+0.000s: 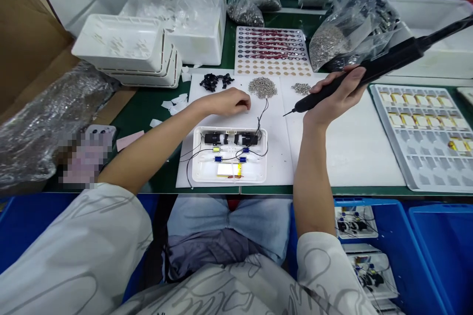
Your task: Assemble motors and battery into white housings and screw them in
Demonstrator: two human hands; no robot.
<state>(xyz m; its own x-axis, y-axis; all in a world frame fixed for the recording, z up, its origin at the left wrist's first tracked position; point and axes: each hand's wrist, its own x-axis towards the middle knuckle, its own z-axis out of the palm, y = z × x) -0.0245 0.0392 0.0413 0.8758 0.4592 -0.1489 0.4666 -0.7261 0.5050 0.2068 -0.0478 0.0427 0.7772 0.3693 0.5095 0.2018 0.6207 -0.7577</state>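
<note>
My right hand [338,91] is wrapped round a black electric screwdriver [332,89], whose thin bit points left above the white work sheet. My left hand [232,102] has its fingers curled in a pinch; whatever they hold, if anything, is hidden. Just right of it lies a heap of small silver screws [263,87], and behind it a cluster of small black parts [216,81]. Nearer my body sits an open white plastic housing [197,170], holding black cylindrical parts [246,139], small blue components [243,159], a battery [227,170] and thin black wires.
A smaller screw heap [301,88] lies by my right hand. Behind stand a sheet of red-wired parts [273,64], stacked white trays [121,44] and bags of hardware [328,47]. A battery tray [428,152] is at right; a blue bin [402,241] holds more housings below.
</note>
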